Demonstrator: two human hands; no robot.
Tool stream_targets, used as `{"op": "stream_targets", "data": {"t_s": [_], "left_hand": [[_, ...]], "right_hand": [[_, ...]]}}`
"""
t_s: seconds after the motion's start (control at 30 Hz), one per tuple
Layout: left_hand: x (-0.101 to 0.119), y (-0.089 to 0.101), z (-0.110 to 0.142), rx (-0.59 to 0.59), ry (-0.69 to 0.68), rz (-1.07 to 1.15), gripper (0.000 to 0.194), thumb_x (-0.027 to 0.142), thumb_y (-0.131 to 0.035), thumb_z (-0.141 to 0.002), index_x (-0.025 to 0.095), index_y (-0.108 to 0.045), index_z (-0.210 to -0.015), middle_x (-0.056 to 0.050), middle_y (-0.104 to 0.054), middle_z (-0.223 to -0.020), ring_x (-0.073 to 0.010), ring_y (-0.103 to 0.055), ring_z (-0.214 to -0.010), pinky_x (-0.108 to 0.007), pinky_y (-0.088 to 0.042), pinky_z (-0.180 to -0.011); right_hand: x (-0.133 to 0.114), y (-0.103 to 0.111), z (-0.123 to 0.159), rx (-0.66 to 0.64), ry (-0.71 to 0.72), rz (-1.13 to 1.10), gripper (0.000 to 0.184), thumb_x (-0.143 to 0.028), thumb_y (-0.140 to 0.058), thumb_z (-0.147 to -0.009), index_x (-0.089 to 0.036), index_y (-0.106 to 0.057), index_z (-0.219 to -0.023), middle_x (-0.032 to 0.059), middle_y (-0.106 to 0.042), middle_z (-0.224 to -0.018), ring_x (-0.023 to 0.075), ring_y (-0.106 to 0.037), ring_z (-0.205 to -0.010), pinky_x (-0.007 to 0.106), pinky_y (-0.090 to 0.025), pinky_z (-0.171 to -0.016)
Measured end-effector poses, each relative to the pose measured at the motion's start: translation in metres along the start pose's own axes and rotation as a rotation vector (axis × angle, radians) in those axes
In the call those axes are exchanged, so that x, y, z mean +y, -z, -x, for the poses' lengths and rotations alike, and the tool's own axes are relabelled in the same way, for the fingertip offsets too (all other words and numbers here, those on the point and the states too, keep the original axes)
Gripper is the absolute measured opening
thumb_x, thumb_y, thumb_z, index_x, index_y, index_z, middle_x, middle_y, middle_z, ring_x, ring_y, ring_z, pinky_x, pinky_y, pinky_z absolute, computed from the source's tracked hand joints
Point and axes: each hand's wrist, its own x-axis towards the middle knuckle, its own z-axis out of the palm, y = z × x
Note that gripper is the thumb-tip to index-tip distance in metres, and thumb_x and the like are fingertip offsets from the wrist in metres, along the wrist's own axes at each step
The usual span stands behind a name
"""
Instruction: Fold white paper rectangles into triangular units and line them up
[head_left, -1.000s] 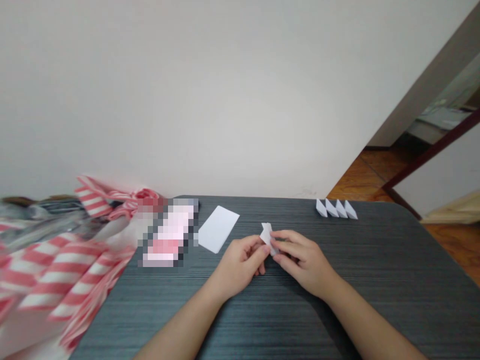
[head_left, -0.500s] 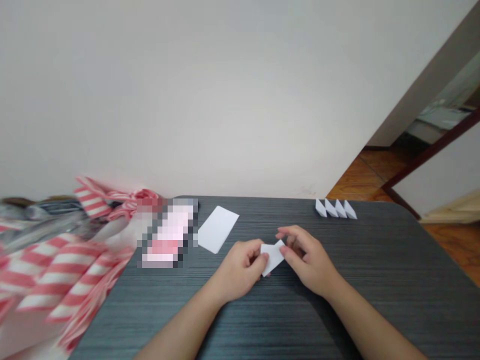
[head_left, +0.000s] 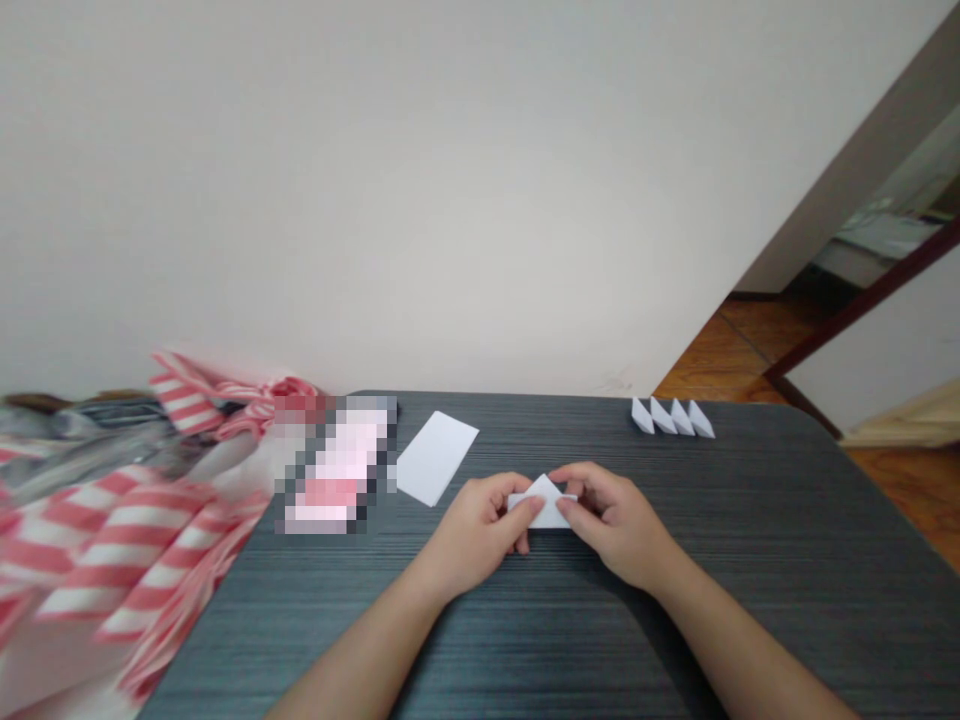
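Observation:
A small folded piece of white paper (head_left: 549, 512) is held between my two hands above the dark table (head_left: 480, 650). It has a pointed top and a straight lower edge. My left hand (head_left: 484, 535) pinches its left part, thumb on the front face. On the other side my right hand (head_left: 619, 520) grips the right part between thumb and fingers. Some of the fingers are hidden behind the paper. Left of my hands lies a flat stack of white paper rectangles (head_left: 436, 458). Several folded white paper pieces (head_left: 673, 417) stand in a row at the far right.
A pixelated pink-and-white object (head_left: 341, 465) lies at the table's left side. Red-and-white striped cloth (head_left: 135, 550) is heaped beyond the left edge. A pale wall (head_left: 480, 200) rises behind the table, and wooden floor (head_left: 705, 355) shows at the right.
The folded paper has turned from tilted to level, its point now facing up. My right hand's fingers have closed in on its right part. The left hand keeps hold.

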Motion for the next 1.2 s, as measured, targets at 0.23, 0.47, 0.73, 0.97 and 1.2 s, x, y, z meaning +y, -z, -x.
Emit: {"op": "stream_targets", "data": {"t_s": [0.23,0.47,0.73,0.97,1.2], "left_hand": [[0.001,0.001,-0.002,0.007,0.052,0.119,0.030,0.043,-0.056,-0.089,0.015,-0.064,-0.083,0.001,-0.062,-0.052,-0.0099,-0.048,-0.044,-0.019,-0.034,-0.046],[0.000,0.000,-0.004,0.013,0.056,0.207,0.029,0.042,-0.057,-0.088,0.014,-0.064,-0.083,0.001,-0.060,-0.049,-0.0091,-0.046,-0.042,-0.019,-0.035,-0.046],[0.002,0.000,-0.003,0.001,0.045,0.172,0.030,0.041,-0.057,-0.089,0.014,-0.064,-0.078,0.001,-0.061,-0.052,-0.0098,-0.049,-0.045,-0.020,-0.037,-0.048],[0.006,-0.001,-0.001,-0.046,-0.023,0.212,0.028,0.039,-0.060,-0.086,0.013,-0.068,-0.089,-0.002,-0.067,-0.068,-0.0099,-0.053,-0.051,-0.021,-0.042,-0.051],[0.006,0.000,0.001,-0.049,0.000,0.080,0.018,0.031,-0.062,-0.086,0.015,-0.070,-0.089,-0.002,-0.067,-0.071,-0.0110,-0.057,-0.057,-0.020,-0.043,-0.054]], "right_hand": [[0.000,0.003,0.003,-0.041,0.075,-0.004,0.019,-0.019,-0.062,-0.086,-0.021,-0.059,-0.105,-0.0013,-0.056,-0.079,0.0098,-0.046,-0.056,0.022,-0.038,-0.052],[-0.003,0.006,0.002,-0.086,0.264,0.104,0.024,-0.014,-0.065,-0.084,-0.021,-0.063,-0.107,0.0067,-0.060,-0.106,0.0114,-0.054,-0.068,0.024,-0.044,-0.060],[-0.008,0.008,-0.001,-0.058,0.268,0.124,0.007,-0.014,-0.061,-0.088,-0.019,-0.065,-0.091,0.0061,-0.062,-0.096,0.0129,-0.057,-0.071,0.023,-0.045,-0.059],[-0.009,0.007,-0.002,-0.004,0.237,0.162,0.009,-0.014,-0.057,-0.090,-0.020,-0.063,-0.086,0.0042,-0.063,-0.086,0.0134,-0.055,-0.066,0.024,-0.044,-0.058],[-0.010,0.006,-0.002,0.027,0.220,0.158,0.009,-0.015,-0.055,-0.091,-0.019,-0.061,-0.084,0.0042,-0.062,-0.083,0.0140,-0.054,-0.067,0.025,-0.043,-0.060]]}}
